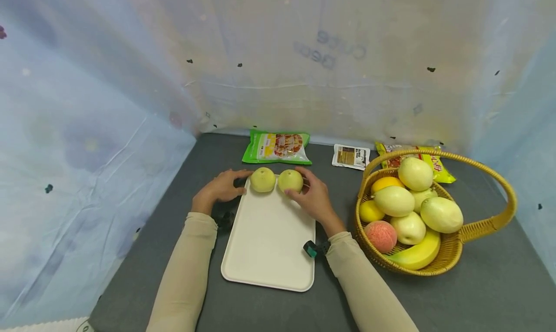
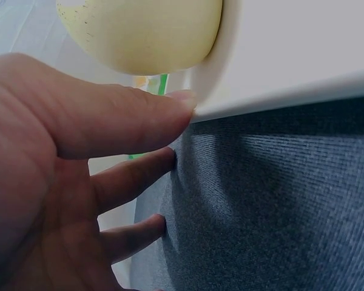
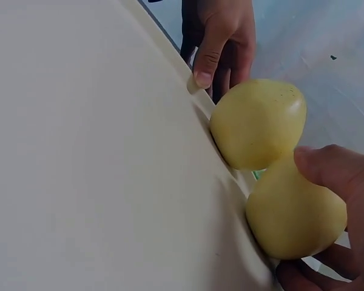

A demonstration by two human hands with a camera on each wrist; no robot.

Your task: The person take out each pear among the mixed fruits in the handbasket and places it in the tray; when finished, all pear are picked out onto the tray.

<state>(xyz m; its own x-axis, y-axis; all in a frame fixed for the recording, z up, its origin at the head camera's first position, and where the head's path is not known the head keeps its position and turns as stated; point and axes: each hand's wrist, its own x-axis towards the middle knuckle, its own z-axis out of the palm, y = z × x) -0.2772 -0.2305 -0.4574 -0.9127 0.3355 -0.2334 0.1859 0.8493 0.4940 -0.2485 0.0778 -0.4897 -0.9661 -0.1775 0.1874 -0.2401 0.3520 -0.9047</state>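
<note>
Two pale yellow-green round fruits lie side by side at the far end of a white tray point(image 1: 269, 245). My right hand point(image 1: 313, 197) curls its thumb and fingers round the right fruit point(image 1: 290, 181); in the right wrist view the thumb lies on top of that fruit point(image 3: 294, 212). Beside the left fruit point(image 1: 262, 180), my left hand point(image 1: 222, 186) rests at the tray's far left corner. The left wrist view shows that hand's thumb on the tray rim point(image 2: 279, 103), its other fingers spread on the dark table, below the left fruit point(image 2: 145, 30).
A wicker basket point(image 1: 453, 255) of fruit stands on the right, with a tall arched handle. Behind the tray lies a green food packet point(image 1: 278, 147); a small white packet point(image 1: 351, 157) and a yellow packet point(image 1: 438, 165) lie along the back edge.
</note>
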